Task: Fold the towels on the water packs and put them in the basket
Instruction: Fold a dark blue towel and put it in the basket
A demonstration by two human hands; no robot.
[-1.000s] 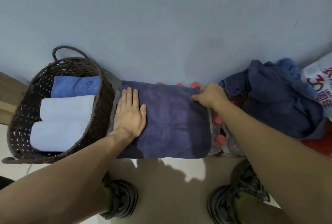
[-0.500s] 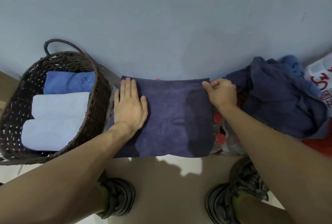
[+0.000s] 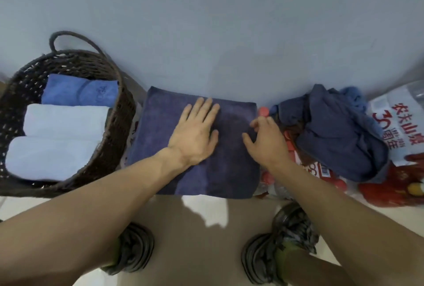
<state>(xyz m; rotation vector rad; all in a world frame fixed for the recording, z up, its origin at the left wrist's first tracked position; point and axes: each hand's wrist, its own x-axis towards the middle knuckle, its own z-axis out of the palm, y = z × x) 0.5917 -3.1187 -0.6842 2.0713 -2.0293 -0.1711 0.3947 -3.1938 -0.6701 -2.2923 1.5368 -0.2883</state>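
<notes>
A dark blue towel (image 3: 160, 138) lies flat and folded on the water packs (image 3: 275, 184) against the wall. My left hand (image 3: 195, 134) presses flat on its middle with straight fingers. My right hand (image 3: 266, 141) sits at the towel's right edge, its fingers curled at that edge; whether it pinches the cloth I cannot tell. A dark wicker basket (image 3: 119, 129) stands to the left and holds three folded towels, one blue (image 3: 75, 90) and two pale (image 3: 64, 120).
A crumpled heap of dark blue towels (image 3: 332, 131) lies on the packs to the right. Further right stand a white printed pack (image 3: 397, 125) and red wrapping (image 3: 390, 191). My two shoes (image 3: 133, 251) are on the pale floor below.
My left hand slid from the towel's left part to its middle. My right hand moved from the far right corner down along the right edge.
</notes>
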